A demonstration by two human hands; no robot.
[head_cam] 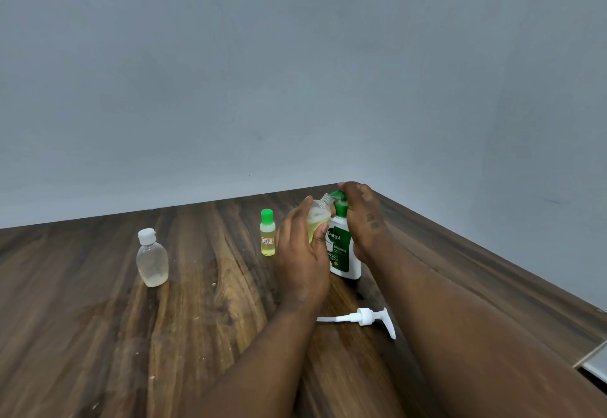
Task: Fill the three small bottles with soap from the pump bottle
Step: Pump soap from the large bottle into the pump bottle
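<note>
- While left hand (pixel 300 260) grips tilted, uncapped small bottle (pixel 318 215), neck at the nozzle, right hand (pixel 363 217) curls over pump bottle (pixel 341 253) head.
- Table (pixel 82 335) corner just behind; bare wood between green-capped bottle (pixel 267 233) and white-capped bottle (pixel 152 260).

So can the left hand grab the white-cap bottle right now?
Probably not just yet. The left hand is busy holding the open little bottle at the pump bottle. The table between it and the white-cap bottle looks bare, so once free it likely could.
</note>
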